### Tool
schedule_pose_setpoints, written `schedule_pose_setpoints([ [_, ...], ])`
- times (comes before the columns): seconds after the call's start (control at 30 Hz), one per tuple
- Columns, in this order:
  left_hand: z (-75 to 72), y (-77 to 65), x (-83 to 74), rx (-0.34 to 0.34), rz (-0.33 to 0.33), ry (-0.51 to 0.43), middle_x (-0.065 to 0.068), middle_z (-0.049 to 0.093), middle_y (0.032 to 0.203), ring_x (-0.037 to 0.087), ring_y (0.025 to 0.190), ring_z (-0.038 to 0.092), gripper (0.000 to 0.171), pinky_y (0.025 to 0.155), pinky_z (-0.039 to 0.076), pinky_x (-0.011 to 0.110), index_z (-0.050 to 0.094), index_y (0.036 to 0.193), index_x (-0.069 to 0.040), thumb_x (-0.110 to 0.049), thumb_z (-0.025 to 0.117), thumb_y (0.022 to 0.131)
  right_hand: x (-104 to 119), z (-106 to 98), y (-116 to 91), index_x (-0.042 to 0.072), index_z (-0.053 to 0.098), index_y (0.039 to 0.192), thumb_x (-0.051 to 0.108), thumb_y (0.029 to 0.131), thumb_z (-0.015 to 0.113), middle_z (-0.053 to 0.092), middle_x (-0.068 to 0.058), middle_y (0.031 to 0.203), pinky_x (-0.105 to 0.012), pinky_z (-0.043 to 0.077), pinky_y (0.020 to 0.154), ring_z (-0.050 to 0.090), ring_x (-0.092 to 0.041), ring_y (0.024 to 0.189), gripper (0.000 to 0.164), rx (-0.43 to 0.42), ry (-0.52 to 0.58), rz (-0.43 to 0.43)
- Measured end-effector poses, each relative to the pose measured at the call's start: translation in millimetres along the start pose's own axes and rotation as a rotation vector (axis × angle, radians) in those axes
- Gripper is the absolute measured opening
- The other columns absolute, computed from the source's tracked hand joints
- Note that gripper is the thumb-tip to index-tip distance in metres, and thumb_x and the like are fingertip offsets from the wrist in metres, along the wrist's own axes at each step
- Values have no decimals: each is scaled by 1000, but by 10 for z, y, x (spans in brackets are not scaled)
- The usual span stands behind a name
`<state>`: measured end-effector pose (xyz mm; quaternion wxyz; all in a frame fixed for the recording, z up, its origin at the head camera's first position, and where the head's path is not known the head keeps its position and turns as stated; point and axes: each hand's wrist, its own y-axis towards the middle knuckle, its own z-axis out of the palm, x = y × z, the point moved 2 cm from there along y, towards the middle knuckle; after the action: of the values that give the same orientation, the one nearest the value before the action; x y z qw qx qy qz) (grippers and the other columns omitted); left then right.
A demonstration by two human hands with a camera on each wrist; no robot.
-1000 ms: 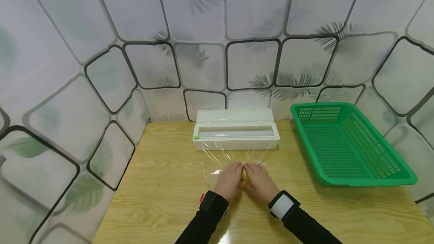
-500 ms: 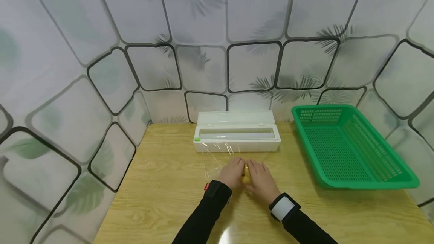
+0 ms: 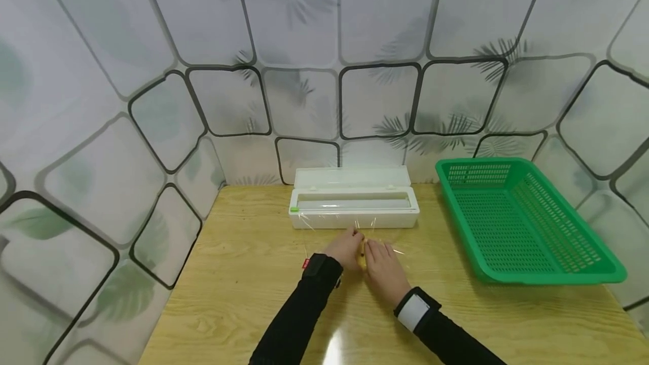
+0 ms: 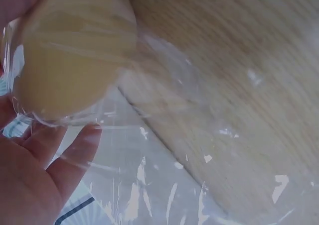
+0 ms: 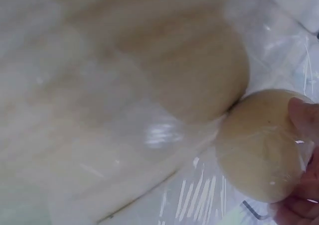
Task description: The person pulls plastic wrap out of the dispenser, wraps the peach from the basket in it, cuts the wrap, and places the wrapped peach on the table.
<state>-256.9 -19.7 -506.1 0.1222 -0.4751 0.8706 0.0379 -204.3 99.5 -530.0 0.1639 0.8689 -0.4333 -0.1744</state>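
Both hands meet around a smooth, pale yellow potato (image 5: 259, 145) at the middle of the table, with clear plastic wrap (image 4: 164, 185) over it. My left hand (image 3: 346, 248), at the potato's far left side, pinches the wrap. In the left wrist view its fingers (image 4: 35, 170) lie at the potato's lower edge, where the film bunches. My right hand (image 3: 383, 268) holds the potato from the right, thumb on its face and fingers curled below. In the head view the hands hide most of the potato. The wrap runs back to a white dispenser box (image 3: 354, 219) with its lid raised.
A green plastic basket (image 3: 547, 276) stands on the right of the wooden table (image 3: 243, 297). A patterned cloth wall (image 3: 304, 100) closes off the back and sides. The dispenser sits near the table's back edge.
The left hand has shifted slightly forward and now pinches the wrap beyond the potato. The right hand has moved slightly left, and the stretched film has changed shape. The dispenser and basket stay put.
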Motion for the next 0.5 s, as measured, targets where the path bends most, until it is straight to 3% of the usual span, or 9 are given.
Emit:
schedule_pose_setpoints([
  [0.13, -8, 30, 28, 36, -35, -36, 12, 44, 122, 21, 103, 51, 74, 86, 41, 25, 50, 121, -5, -30, 81, 59, -18, -28, 74, -10, 52, 110, 23, 70, 73, 51, -20, 107, -43, 36, 89, 49, -31, 99, 56, 31, 4, 9],
  [0.27, -34, 51, 58, 40, -34, -74, 11, 46, 118, 20, 100, 51, 74, 84, 42, 25, 51, 121, -6, -32, 81, 59, -60, -58, 156, -10, 54, 106, 22, 66, 76, 53, -18, 100, -39, 41, 83, 52, -29, 91, 56, 12, 28, 3],
  [0.5, -56, 89, 136, -33, -3, -119, 2, 55, 97, 16, 87, 52, 67, 75, 44, 26, 52, 112, -7, -32, 82, 57, -191, -52, 311, -6, 55, 95, 17, 58, 79, 53, -12, 84, -36, 45, 71, 54, -26, 76, 50, 69, 162, 13],
])
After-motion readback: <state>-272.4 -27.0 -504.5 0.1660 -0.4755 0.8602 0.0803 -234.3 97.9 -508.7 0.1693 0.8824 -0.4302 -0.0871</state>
